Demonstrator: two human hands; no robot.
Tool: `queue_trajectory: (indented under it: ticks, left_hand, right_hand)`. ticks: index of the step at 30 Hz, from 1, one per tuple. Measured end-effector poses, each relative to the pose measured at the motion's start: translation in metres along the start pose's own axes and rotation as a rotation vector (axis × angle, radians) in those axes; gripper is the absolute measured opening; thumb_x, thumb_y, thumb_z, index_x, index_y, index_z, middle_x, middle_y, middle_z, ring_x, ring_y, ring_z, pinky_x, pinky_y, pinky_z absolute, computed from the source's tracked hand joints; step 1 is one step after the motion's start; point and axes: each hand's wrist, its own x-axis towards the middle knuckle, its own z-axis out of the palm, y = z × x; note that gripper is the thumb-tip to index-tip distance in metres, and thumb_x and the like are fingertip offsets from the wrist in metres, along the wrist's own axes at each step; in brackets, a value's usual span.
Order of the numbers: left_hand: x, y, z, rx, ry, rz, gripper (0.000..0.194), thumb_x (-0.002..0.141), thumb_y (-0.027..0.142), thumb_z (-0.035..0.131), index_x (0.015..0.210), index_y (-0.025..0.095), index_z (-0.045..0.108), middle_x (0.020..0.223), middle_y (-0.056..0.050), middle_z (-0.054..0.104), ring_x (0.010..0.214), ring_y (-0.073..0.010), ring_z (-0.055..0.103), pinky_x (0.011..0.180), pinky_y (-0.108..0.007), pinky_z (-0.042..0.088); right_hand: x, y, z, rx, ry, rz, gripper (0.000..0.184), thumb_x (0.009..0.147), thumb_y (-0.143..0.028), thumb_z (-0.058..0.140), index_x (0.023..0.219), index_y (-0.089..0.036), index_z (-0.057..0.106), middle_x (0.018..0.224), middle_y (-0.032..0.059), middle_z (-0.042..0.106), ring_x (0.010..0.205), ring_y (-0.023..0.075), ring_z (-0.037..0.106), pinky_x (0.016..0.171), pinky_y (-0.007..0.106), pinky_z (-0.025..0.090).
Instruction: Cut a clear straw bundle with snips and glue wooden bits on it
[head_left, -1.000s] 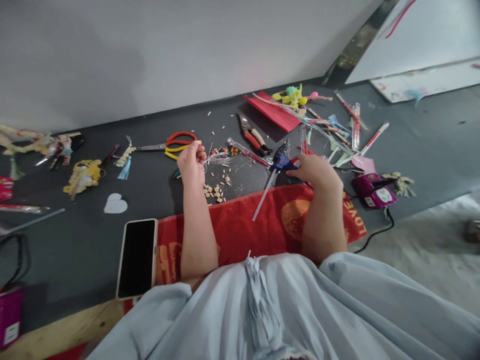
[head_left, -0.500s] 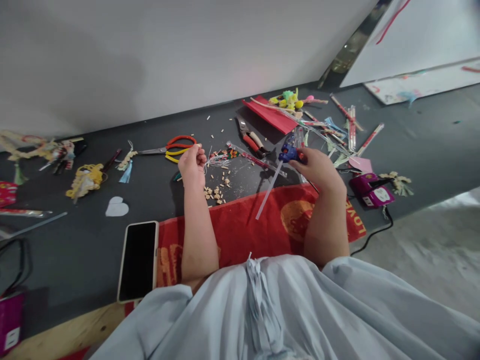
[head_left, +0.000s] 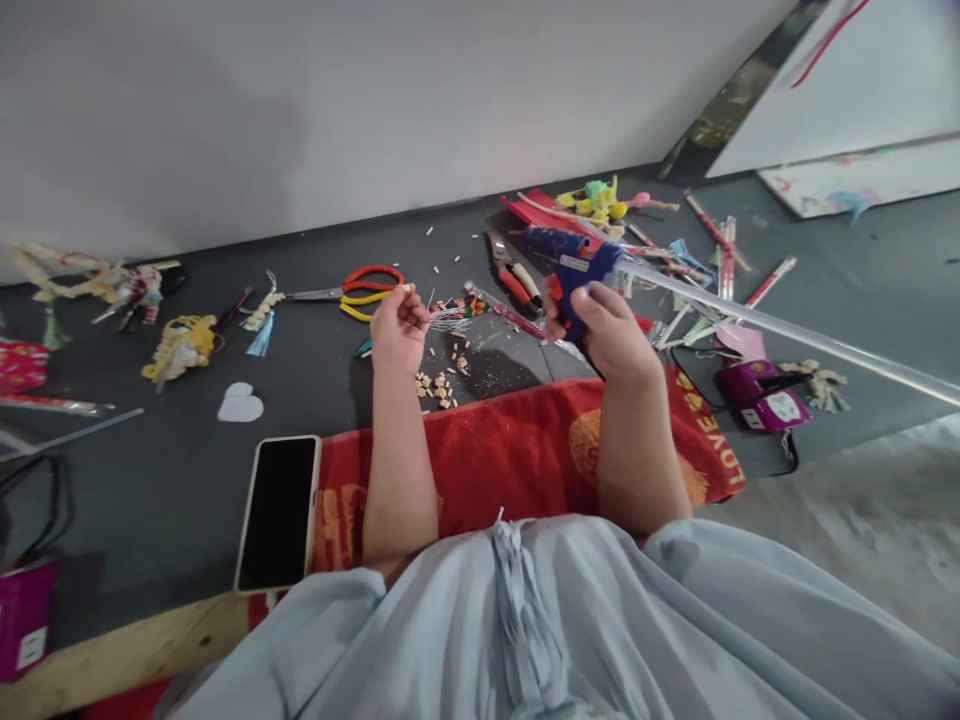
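Note:
My right hand [head_left: 611, 330] is wrapped round the handle of a blue hot glue gun [head_left: 589, 262], whose nozzle points left. A long clear glue stick [head_left: 787, 325] juts from its back toward the right edge. My left hand [head_left: 400, 330] is closed, pinching a small pale wooden piece [head_left: 409, 288] at the fingertips. Scissors [head_left: 373, 268] with orange and yellow handles lie just behind that hand. Beside it are a bundle of white strings [head_left: 454, 320] and a scatter of small wooden pieces [head_left: 437, 388]. Red-handled pliers [head_left: 514, 285] lie between my hands, farther back.
A red towel [head_left: 502, 440] covers the table's front, with a phone [head_left: 279, 515] at its left. A white paper heart [head_left: 240, 403], a yellow knotted craft [head_left: 184, 345] and a tasselled charm [head_left: 262, 315] lie left. Wrapped sticks [head_left: 727, 260] and a purple box [head_left: 761, 395] are right.
My right hand has turned the glue gun, so its stick swings from pointing down toward me to stretching right. My left hand keeps its pinch. The view has shifted slightly.

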Motion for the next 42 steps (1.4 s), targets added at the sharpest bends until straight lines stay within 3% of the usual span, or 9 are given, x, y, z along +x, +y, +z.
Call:
queue_trajectory:
  ticks: [3, 6, 18, 24, 34, 42]
  left_hand:
    - [-0.008, 0.003, 0.006, -0.041, -0.033, -0.025, 0.018, 0.067, 0.032, 0.072, 0.069, 0.017, 0.064, 0.060, 0.004, 0.057, 0.051, -0.0009, 0.050, 0.055, -0.017, 0.041]
    - [-0.015, 0.004, 0.012, -0.023, -0.088, -0.016, 0.016, 0.070, 0.029, 0.071, 0.065, 0.016, 0.062, 0.056, 0.004, 0.054, 0.049, -0.0015, 0.048, 0.053, -0.017, 0.040]
    - [-0.022, 0.002, 0.011, 0.006, -0.193, 0.102, 0.020, 0.069, 0.033, 0.074, 0.068, 0.016, 0.062, 0.060, 0.004, 0.055, 0.055, -0.0032, 0.052, 0.054, -0.018, 0.041]
    - [-0.020, -0.001, 0.011, -0.044, -0.256, 0.119, 0.028, 0.059, 0.039, 0.080, 0.067, 0.018, 0.064, 0.059, 0.003, 0.057, 0.053, -0.0042, 0.051, 0.053, -0.019, 0.040]
    - [-0.020, 0.000, 0.010, 0.019, -0.147, 0.120, 0.023, 0.069, 0.039, 0.074, 0.071, 0.019, 0.065, 0.059, 0.004, 0.058, 0.053, -0.0042, 0.052, 0.054, -0.020, 0.041]
    - [-0.021, 0.000, 0.011, 0.052, -0.154, 0.120, 0.018, 0.075, 0.036, 0.069, 0.073, 0.018, 0.064, 0.053, 0.005, 0.054, 0.050, -0.0038, 0.051, 0.053, -0.019, 0.042]
  right_hand:
    - [0.005, -0.007, 0.020, 0.165, -0.038, 0.044, 0.036, 0.075, -0.051, 0.067, 0.088, -0.021, 0.054, 0.068, -0.0032, 0.051, 0.051, 0.0068, 0.045, 0.051, 0.025, 0.043]
    - [0.012, -0.015, 0.032, 0.236, -0.074, 0.056, 0.034, 0.077, -0.051, 0.066, 0.082, -0.019, 0.056, 0.062, -0.0047, 0.049, 0.044, 0.0042, 0.040, 0.044, 0.022, 0.038]
    - [0.028, -0.014, 0.037, 0.166, -0.345, 0.050, 0.035, 0.082, -0.053, 0.059, 0.076, -0.018, 0.063, 0.059, -0.0003, 0.058, 0.045, 0.0085, 0.053, 0.042, 0.023, 0.041]
    - [0.030, -0.008, 0.037, 0.175, -0.391, 0.060, 0.035, 0.081, -0.051, 0.061, 0.079, -0.016, 0.061, 0.058, -0.0022, 0.057, 0.044, 0.0072, 0.052, 0.042, 0.021, 0.041]
    - [0.031, -0.005, 0.033, 0.249, -0.448, 0.067, 0.030, 0.083, -0.048, 0.058, 0.080, -0.018, 0.056, 0.059, -0.0031, 0.055, 0.043, 0.0062, 0.049, 0.040, 0.021, 0.040]
    - [0.031, -0.004, 0.032, 0.213, -0.470, 0.084, 0.030, 0.085, -0.047, 0.056, 0.078, -0.017, 0.054, 0.059, -0.0030, 0.055, 0.042, 0.0058, 0.049, 0.040, 0.020, 0.042]
